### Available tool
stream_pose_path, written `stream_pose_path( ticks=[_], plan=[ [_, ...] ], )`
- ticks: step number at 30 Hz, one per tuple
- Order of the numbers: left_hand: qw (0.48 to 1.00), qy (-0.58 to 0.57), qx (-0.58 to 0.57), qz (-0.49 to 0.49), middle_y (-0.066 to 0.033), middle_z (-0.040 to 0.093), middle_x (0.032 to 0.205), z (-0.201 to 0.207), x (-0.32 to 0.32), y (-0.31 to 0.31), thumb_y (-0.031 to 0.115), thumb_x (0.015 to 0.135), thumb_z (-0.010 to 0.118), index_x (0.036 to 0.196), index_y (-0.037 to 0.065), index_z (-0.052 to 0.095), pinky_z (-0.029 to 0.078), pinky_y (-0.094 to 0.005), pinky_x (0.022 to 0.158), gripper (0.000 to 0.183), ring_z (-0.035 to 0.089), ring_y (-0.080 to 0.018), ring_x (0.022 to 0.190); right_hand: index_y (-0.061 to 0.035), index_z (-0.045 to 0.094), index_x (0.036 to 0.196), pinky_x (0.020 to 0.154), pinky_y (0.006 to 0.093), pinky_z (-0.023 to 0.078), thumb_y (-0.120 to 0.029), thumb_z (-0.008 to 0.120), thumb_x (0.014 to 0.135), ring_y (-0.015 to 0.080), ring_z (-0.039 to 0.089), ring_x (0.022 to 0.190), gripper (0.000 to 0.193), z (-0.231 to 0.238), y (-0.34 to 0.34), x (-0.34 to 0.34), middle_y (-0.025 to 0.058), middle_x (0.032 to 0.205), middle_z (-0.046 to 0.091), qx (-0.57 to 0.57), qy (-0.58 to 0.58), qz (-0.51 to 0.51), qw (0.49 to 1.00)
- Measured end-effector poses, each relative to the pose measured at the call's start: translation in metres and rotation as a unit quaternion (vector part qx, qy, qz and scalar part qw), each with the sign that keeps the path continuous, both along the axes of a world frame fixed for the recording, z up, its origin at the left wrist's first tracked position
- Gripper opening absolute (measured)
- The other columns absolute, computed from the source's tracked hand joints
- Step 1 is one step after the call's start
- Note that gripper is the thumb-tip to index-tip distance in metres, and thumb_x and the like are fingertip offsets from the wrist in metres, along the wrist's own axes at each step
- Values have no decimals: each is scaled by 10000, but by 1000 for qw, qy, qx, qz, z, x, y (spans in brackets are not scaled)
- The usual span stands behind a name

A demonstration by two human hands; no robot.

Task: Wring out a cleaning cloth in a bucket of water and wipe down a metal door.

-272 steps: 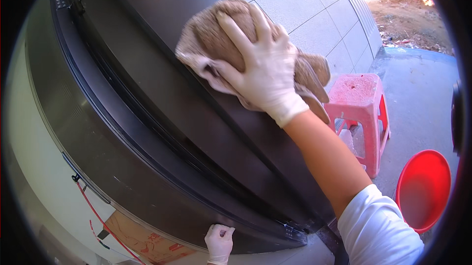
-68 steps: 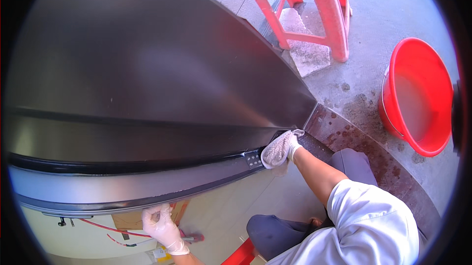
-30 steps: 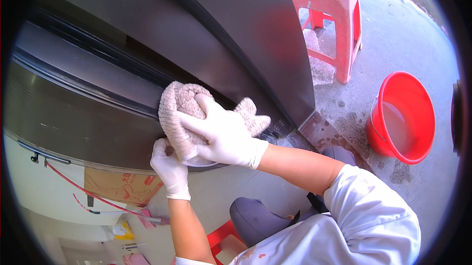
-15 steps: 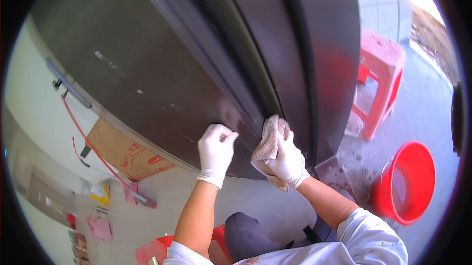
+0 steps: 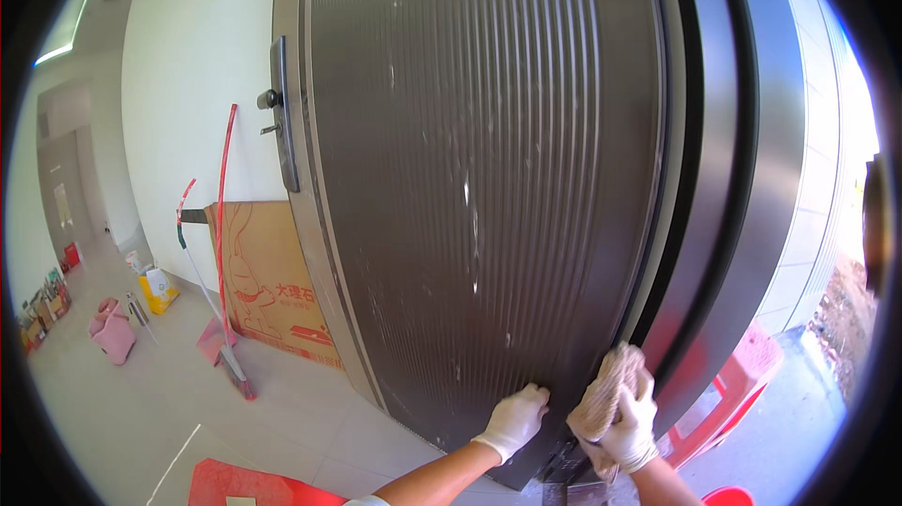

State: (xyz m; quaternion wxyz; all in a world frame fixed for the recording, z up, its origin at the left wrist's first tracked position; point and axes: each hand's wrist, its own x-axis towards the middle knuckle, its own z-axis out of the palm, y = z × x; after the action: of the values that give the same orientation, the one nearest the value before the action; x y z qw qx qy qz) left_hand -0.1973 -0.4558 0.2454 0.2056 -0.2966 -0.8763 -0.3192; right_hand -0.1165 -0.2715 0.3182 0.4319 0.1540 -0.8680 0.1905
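My right hand [image 5: 631, 433], in a white glove, grips a bunched beige rag [image 5: 606, 395] at the lower hinge-side edge of the dark ribbed door [image 5: 423, 224], beside the door frame [image 5: 785, 149]. My left hand [image 5: 515, 423], also gloved, is close to the lower door panel, left of the rag. Its fingers are curled together, and whatever they may hold is hidden. Pale streaks and spots mark the door's ribbed face. A dark handle plate with a lever [image 5: 281, 121] is on the far left edge of the door.
Red stools stand at the right [image 5: 738, 389] and lower left [image 5: 254, 487]. The rim of a red bucket [image 5: 728, 497] shows at the bottom. Against the left wall lean a printed cardboard sheet [image 5: 272, 290] and a red-handled broom [image 5: 224, 224]. A pink bin [image 5: 113, 332] stands farther left.
The view has swung upward and left, showing more of the door and room. Both hands appear lower and farther right in the picture; the right still grips the rag.
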Motion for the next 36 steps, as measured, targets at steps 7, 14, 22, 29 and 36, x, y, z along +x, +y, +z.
stream_pose_path(
  ticks=[7,14,22,29,36],
  plan=[
    [937,-318,-124,-74,-151,646,930,50,-5,-18,342,888,551,896,62,624,482,-444,769,290,628,-357,861,-169,633,1187,978,497,366,-144,737,661,436,454,1180,537,403,-60,-78,226,1298,465,168,392,-49,903],
    [852,-459,-115,-225,-135,665,1000,105,33,0,461,897,533,976,81,652,458,-406,836,406,615,-306,935,-230,572,1215,916,576,358,-350,686,723,350,421,1172,520,638,-133,-110,124,1420,349,236,327,-193,895],
    [869,-480,-51,-113,-60,702,962,122,82,-91,399,837,674,1083,79,668,486,-352,854,404,657,-212,880,-167,569,1181,818,465,444,-291,626,732,313,538,990,469,283,-123,-86,107,1145,548,525,33,110,843],
    [556,-548,618,-93,-130,-9,1576,229,70,-123,426,851,652,1511,203,55,351,-650,963,917,239,-336,1391,-62,617,1170,905,389,474,-171,654,778,327,545,1105,409,250,-122,-72,143,1246,529,-26,-376,319,870],
    [503,-452,698,-236,-17,633,842,395,32,-73,165,871,681,1032,52,617,518,-242,685,207,600,-81,718,-37,550,1266,993,392,413,-189,653,804,407,467,1216,498,463,-122,-61,244,1321,462,219,-260,276,899]
  ],
)
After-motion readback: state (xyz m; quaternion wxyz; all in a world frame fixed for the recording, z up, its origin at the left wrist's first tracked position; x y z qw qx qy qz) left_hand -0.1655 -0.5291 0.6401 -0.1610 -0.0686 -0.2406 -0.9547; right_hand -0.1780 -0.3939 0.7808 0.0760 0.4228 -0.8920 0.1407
